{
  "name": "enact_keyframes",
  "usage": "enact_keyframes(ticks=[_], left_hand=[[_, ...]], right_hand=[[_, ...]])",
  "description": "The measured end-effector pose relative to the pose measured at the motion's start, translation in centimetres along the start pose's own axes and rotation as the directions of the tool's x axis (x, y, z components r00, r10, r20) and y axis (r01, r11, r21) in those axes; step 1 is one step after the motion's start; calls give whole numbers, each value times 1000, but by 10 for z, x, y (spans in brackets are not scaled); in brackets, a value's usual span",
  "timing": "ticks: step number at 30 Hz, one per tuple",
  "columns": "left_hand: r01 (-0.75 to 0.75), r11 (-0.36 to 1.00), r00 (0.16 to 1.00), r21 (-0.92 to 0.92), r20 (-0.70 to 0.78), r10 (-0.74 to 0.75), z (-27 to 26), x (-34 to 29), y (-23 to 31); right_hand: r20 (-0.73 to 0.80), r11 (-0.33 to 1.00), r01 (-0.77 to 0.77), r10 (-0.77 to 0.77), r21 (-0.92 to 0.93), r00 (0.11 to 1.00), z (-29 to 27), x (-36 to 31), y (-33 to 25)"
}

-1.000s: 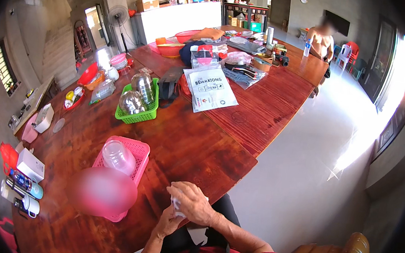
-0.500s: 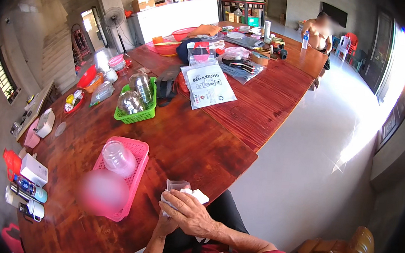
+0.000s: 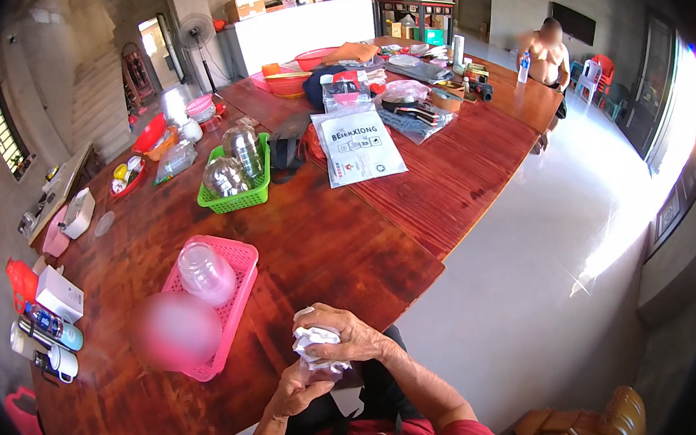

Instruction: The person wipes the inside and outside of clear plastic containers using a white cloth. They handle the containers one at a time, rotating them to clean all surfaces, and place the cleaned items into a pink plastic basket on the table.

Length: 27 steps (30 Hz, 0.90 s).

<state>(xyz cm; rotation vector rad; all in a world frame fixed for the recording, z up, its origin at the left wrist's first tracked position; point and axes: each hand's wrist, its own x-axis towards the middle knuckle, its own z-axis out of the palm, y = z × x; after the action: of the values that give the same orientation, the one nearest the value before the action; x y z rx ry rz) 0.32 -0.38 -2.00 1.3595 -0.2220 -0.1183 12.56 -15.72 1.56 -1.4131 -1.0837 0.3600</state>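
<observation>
Close to the table's near edge, my left hand point(image 3: 299, 392) grips a clear container point(image 3: 326, 373) from below; most of it is hidden by my fingers. My right hand point(image 3: 351, 338) is closed round a crumpled white cloth point(image 3: 315, 342), pressed against the container's upper end. Whether it is cloth or paper I cannot tell. To the left lies a pink basket point(image 3: 235, 323) holding an upturned clear jar point(image 3: 206, 273). A blurred patch covers the basket's near left part.
Beyond stands a green basket point(image 3: 239, 203) with clear jars point(image 3: 228, 177). A white plastic bag point(image 3: 363, 147) lies on the wooden table point(image 3: 337, 249). Bottles and a white mug point(image 3: 61, 363) line the left edge. A person point(image 3: 547, 57) sits at the far right.
My right hand has turned and lifted slightly, now wrapped round the white cloth over the container. The clear container has shifted lower, and my left hand shows more plainly beneath it.
</observation>
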Motion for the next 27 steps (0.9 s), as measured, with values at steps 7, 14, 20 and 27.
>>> enact_keyframes(ticks=[7, 14, 20, 27], left_hand=[[-141, 985, 970, -104, -212, 117, 8, 9, 2], [-74, 990, 983, 117, -158, 92, 10, 7, 9], [-175, 985, 975, -8, -142, 172, 19, 17, -1], [-219, 938, 913, 269, -283, 295, -10, 30, -18]], right_hand=[[-39, 736, 316, -421, -598, 906, 27, 2, -18], [-195, 919, 108, -194, -380, 961, 15, 0, -13], [-444, 962, -104, -20, -254, 896, 20, -3, 7], [-421, 837, 145, -406, -528, 811, 50, -10, -7]])
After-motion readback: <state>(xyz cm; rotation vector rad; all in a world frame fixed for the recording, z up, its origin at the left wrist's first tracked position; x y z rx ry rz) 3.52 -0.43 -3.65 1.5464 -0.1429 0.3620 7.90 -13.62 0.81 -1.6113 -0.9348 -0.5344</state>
